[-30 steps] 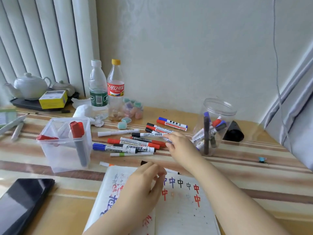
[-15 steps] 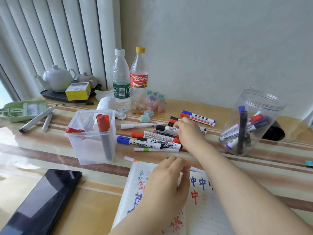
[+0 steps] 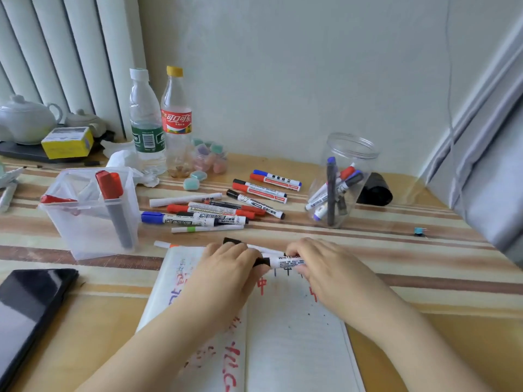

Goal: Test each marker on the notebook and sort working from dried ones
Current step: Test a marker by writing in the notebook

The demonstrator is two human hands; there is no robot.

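A black-capped whiteboard marker (image 3: 284,261) lies crosswise over the top of the open notebook (image 3: 294,343), held by both hands. My left hand (image 3: 229,264) grips its black cap end. My right hand (image 3: 319,263) curls round its white barrel. The notebook pages carry red, blue and black test marks. A pile of several markers (image 3: 218,212) lies on the table beyond the notebook. A square clear plastic tub (image 3: 85,222) at the left holds red-capped markers. A round clear jar (image 3: 342,182) at the right holds several markers.
Two plastic bottles (image 3: 161,123) stand at the back by a tissue and pastel erasers. A dark phone (image 3: 25,309) lies at the near left. A teapot (image 3: 25,120) and yellow box (image 3: 68,142) sit far left. A black cone-shaped object (image 3: 376,190) lies behind the jar.
My right hand drew back from the marker pile with a black-capped marker. My left hand left the notebook page and took hold of the cap end. The view swung right.
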